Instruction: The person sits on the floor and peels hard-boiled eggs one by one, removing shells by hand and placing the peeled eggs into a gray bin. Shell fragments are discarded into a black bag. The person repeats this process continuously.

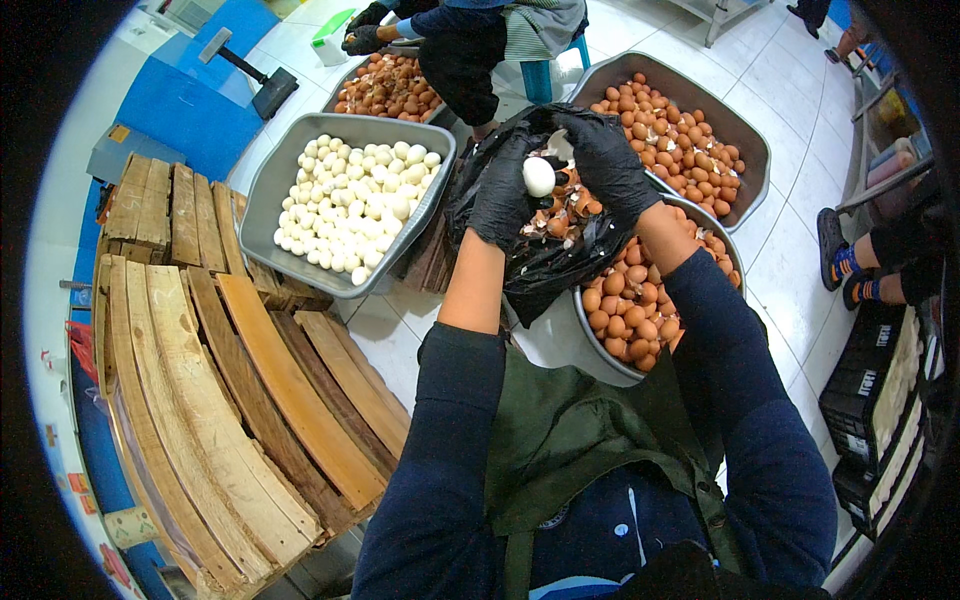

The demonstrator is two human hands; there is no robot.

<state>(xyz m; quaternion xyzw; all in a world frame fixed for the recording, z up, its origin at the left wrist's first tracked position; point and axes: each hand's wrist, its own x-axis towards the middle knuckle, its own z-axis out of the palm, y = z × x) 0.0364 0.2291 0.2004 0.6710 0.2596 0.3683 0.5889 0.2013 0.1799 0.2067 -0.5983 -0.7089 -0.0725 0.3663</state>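
My left hand [500,195], in a black glove, is closed around a peeled white egg [538,177]. Just to its right, my right hand [604,165], also gloved in black, has its fingers bent beside the egg, with a pale piece of shell [559,150] at the fingertips. Below both hands a black plastic bag [540,290] gapes around broken brown eggshells [570,212]. Left of the bag, a grey tub [262,222] holds many peeled white eggs. A round metal bowl [612,362] of unpeeled brown eggs sits under my right forearm.
A grey tub [757,160] of brown eggs stands at the far right, and another heap of brown eggs [388,85] lies beyond the white ones. A seated person [455,50] works ahead. Wooden pallets [200,390] fill the left; black crates [865,400] stand at right.
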